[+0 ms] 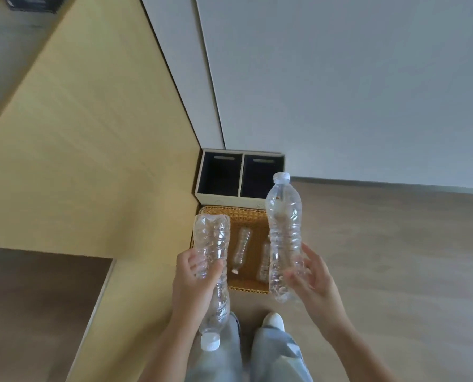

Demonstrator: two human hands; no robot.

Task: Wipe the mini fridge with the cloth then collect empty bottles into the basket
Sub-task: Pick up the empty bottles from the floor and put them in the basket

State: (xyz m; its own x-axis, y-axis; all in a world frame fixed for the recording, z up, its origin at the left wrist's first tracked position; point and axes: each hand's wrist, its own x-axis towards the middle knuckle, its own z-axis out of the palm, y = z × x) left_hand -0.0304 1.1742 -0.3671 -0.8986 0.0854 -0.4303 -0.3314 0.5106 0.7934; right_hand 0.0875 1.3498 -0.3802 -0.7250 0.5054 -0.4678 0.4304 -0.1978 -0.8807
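A woven tan basket point(246, 213) sits on the floor below me with two clear empty bottles point(241, 250) lying in it. My left hand point(191, 282) grips a clear empty bottle point(212, 249) around its middle, cap pointing down toward me. My right hand point(311, 274) holds a second clear bottle point(283, 232) by its lower part, white cap up. Both bottles hang just above the basket's near edge. No mini fridge or cloth is in view.
A beige two-compartment bin point(239, 175) with dark insides stands behind the basket against the white wall point(340, 78). A yellow wood cabinet side point(92, 161) runs along the left. Wood floor point(395, 257) spreads to the right. My legs point(274, 351) are below.
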